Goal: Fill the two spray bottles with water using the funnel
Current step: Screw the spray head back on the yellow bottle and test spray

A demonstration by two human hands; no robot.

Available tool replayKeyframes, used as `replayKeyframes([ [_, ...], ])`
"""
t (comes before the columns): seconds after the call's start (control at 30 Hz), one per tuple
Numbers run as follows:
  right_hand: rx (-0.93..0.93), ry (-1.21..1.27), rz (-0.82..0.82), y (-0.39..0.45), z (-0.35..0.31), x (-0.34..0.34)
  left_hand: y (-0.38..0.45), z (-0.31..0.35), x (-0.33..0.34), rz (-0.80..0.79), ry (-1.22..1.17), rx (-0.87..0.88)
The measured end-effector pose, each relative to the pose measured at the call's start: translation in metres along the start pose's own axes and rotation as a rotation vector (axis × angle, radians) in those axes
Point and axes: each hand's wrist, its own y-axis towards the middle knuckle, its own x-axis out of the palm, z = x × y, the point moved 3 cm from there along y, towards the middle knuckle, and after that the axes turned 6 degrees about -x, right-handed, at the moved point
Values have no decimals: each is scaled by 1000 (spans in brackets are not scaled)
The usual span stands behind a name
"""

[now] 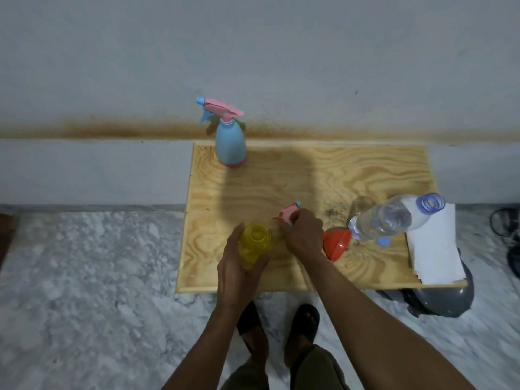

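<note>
The person's two feet in dark sandals [278,327] are standing on the marbled floor [84,277] closest to the lens, with both bare forearms reaching forward over the near edge of a plywood surface [323,175]. The left hand [239,266] is wrapping its fingers and thumb around a translucent yellow spray bottle [254,244], whose open, capless neck is facing up; the bottle is standing near the front left of the board. The right hand [302,235], just beside it, is pinching a pink spray head [289,214] with a small blue nozzle tip, holding it above the wood behind and to the right of the yellow bottle (how tight the grip is cannot be told, since the fingers are hiding most of the piece).

An orange funnel [337,243] is lying on its side touching the right wrist's outer side. Next to it a clear water bottle [394,218] is appearing to lean toward the right because of the wide lens, uncapped, with a bluish neck ring and its label too blurred to read; a blue cap [383,241] is sitting at its base. White paper [433,249] is lying under and beyond that bottle. At the far left corner a second spray bottle [230,142], light blue with a pink base and pink-and-blue trigger head, is standing upright, well apart from both hands.
</note>
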Motion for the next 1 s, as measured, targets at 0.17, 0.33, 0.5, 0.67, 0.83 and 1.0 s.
replayKeyframes([
  [0.17,69,321,123,-13,-5,-31,2,7,-10,30,-37,37],
  [0.33,231,984,129,-35,-25,-86,-16,38,-25,107,-80,151],
  [0.5,3,1238,164,-74,-62,-151,-47,90,-35,206,-161,308],
  [0.67,-225,1390,207,-111,-93,-231,-81,133,-36,256,-255,358],
  [0.83,-452,1427,323,-145,-109,-307,-122,169,-34,359,-338,423],
  [1.0,-621,1424,297,-169,-118,-336,-148,185,-26,397,-373,474],
])
